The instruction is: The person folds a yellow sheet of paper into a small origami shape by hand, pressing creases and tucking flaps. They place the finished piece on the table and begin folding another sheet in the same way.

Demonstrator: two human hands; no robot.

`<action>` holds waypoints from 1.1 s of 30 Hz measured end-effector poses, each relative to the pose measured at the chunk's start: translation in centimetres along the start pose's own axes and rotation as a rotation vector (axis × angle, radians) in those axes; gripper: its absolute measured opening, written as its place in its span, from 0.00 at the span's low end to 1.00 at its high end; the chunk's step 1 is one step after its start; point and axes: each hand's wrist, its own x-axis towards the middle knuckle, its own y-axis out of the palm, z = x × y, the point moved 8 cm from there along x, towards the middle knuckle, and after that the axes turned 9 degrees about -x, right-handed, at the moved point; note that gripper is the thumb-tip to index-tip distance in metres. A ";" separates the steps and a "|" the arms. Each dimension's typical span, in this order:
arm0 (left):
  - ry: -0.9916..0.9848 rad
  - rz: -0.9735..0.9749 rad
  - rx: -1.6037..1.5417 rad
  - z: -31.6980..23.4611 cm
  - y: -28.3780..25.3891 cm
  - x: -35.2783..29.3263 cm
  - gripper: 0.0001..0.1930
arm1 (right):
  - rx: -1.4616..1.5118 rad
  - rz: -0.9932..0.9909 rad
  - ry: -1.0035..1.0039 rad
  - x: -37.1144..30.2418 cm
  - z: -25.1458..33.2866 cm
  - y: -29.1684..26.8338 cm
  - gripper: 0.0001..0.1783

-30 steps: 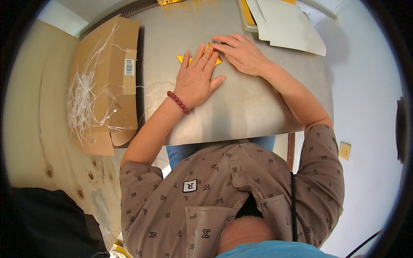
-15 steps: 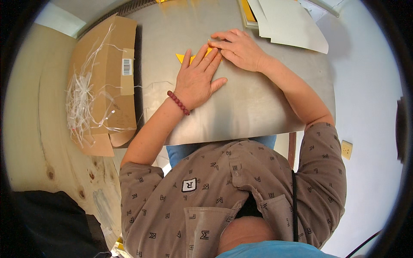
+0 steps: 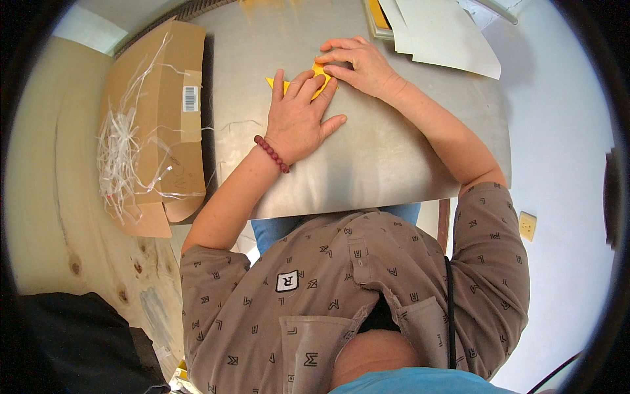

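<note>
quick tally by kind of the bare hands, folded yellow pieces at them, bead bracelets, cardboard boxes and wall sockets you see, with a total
Bare hands: 2 (left hand, right hand)
Folded yellow piece: 1
Bead bracelet: 1
Cardboard box: 1
Wall socket: 1
Total: 6

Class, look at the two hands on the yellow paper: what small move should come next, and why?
Probably the right hand should press down the top corner of the yellow paper: its fingertips are already at that corner, while the left hand, fingers spread over the paper, seems placed to steady it on the table.
</note>
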 end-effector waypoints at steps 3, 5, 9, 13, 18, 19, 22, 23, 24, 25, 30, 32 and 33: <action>-0.007 0.005 0.007 0.0 0.1 0.0 0.33 | 0.004 -0.048 0.033 0.1 0.2 0.0 0.11; -0.007 0.000 0.001 0.0 0.1 0.1 0.33 | 0.009 -0.047 0.062 0.3 0.1 0.1 0.10; -0.006 0.001 0.001 0.1 0.1 0.0 0.33 | -0.002 0.020 0.110 0.8 -0.1 0.7 0.11; -0.026 0.016 0.012 0.3 0.3 -0.1 0.33 | 0.006 0.122 0.197 1.2 -0.9 1.3 0.19; -0.011 0.000 0.016 0.2 0.2 0.0 0.33 | 0.055 0.230 0.267 1.9 -1.8 1.8 0.34; -0.018 0.015 0.025 0.2 0.3 -0.1 0.33 | 0.067 0.248 0.276 2.0 -1.9 1.9 0.36; -0.026 0.046 0.041 0.5 0.7 -0.1 0.33 | 0.028 0.267 0.333 2.0 -2.3 1.5 0.40; -0.029 0.058 0.045 0.5 0.8 -0.1 0.34 | -0.021 0.260 0.332 2.1 -2.4 1.2 0.42; -0.025 0.055 0.047 0.5 0.8 -0.1 0.34 | -0.068 0.267 0.344 2.2 -2.6 1.0 0.44; -0.024 0.055 0.050 0.5 0.9 -0.1 0.34 | -0.120 0.281 0.366 2.2 -2.8 0.8 0.46; -0.009 0.051 0.049 0.4 1.0 0.1 0.35 | -0.227 0.238 0.417 2.0 -2.9 0.6 0.47; -0.022 0.057 0.057 0.5 0.8 0.1 0.35 | -0.218 0.154 0.381 1.8 -2.6 0.3 0.41; -0.025 0.055 0.057 0.6 0.7 0.1 0.35 | -0.206 0.091 0.341 1.5 -2.2 -0.1 0.36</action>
